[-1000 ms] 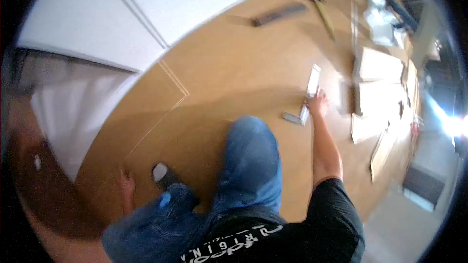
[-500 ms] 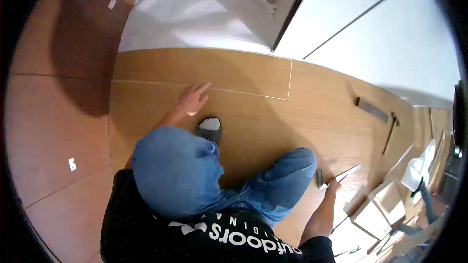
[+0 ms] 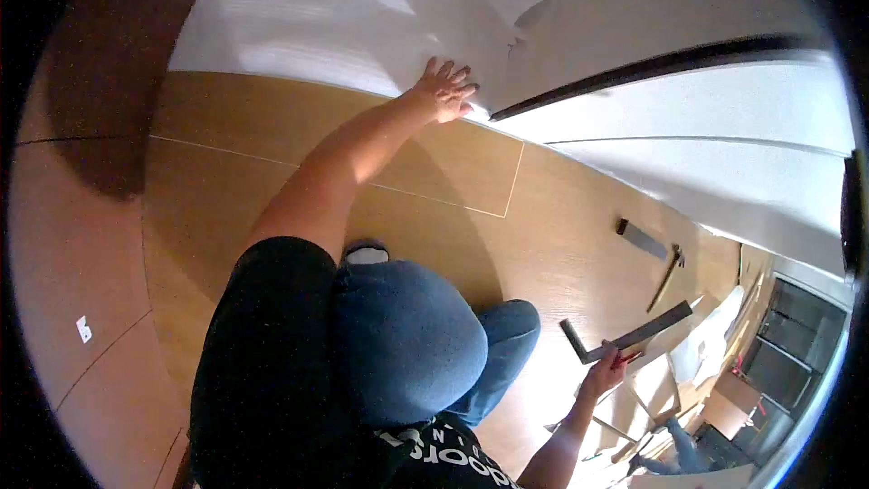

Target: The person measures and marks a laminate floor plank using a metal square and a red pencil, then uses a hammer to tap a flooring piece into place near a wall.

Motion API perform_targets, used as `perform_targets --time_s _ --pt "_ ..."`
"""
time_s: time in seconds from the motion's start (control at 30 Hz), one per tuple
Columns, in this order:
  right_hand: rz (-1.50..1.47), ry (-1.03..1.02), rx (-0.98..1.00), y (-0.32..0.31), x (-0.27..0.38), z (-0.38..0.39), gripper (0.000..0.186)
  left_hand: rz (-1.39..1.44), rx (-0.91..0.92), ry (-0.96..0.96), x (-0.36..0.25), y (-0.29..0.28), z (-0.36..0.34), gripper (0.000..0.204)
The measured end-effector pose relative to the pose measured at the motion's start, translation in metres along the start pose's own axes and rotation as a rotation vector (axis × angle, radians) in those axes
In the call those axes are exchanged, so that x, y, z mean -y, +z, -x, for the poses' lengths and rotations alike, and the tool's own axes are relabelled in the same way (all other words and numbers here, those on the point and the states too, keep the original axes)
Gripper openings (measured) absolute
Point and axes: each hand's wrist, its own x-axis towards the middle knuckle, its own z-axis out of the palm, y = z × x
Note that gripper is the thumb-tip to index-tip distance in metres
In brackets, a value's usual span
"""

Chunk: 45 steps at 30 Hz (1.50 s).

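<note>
- Dark metal forms the L-shaped square (image 3: 654, 328), which sits at the person's lower right, beyond the bent knee, its short leg toward the knee and its long blade toward the hammer.
- The right hand (image 3: 605, 373) has its fingers closed around the square near the corner; something red shows at the fingers, too small to tell.
- The claw hammer (image 3: 665, 284) lies just past the blade's far end, its handle slanting toward the square.
- Near the hammer's head rests a grey bar (image 3: 644, 240) with a darker end.
- Under them spreads wood-look flooring (image 3: 552, 249), one plank outlined by pale joint lines.
- The left hand (image 3: 444, 93) is stretched forward, fingers spread wide and holding nothing visible, over the border between the flooring and a white sheet (image 3: 290, 27); whether it presses down, I cannot tell.
- White panels (image 3: 688, 104) with a dark edge strip (image 3: 634, 78) stand to the right of that hand.
- Reddish-brown boards (image 3: 81, 235) fill the far left.
</note>
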Motion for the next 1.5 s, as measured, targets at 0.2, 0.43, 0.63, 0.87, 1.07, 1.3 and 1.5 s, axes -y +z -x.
perform_targets --time_s 0.2,0.43,0.63,0.87,1.07,1.3,1.5 --pt "0.252 -0.214 0.562 0.122 0.141 0.035 0.021 -0.117 -0.321 0.04 0.021 0.003 -0.059 0.076" --pt "0.314 0.093 0.946 0.316 0.161 0.056 0.025 -0.124 -0.432 0.081 0.048 0.014 -0.096 0.071" --pt "0.202 -0.008 0.875 0.399 0.153 0.05 0.031 -0.011 -0.59 -0.017 0.046 0.014 -0.073 0.051" --pt "0.263 -0.134 0.729 0.417 0.14 0.041 0.031 0.381 -0.249 0.181 -0.031 0.019 0.153 0.04" --pt "0.273 -0.334 0.554 0.341 0.116 0.045 0.035 0.365 -0.125 0.279 -0.05 0.054 0.221 0.046" --pt "0.538 -0.315 0.427 0.165 0.055 0.038 0.024 0.396 -0.118 0.359 -0.046 0.079 0.22 0.042" --pt "0.44 -0.303 0.283 0.143 0.02 0.06 0.024 0.408 -0.175 0.33 -0.045 0.076 0.217 0.038"
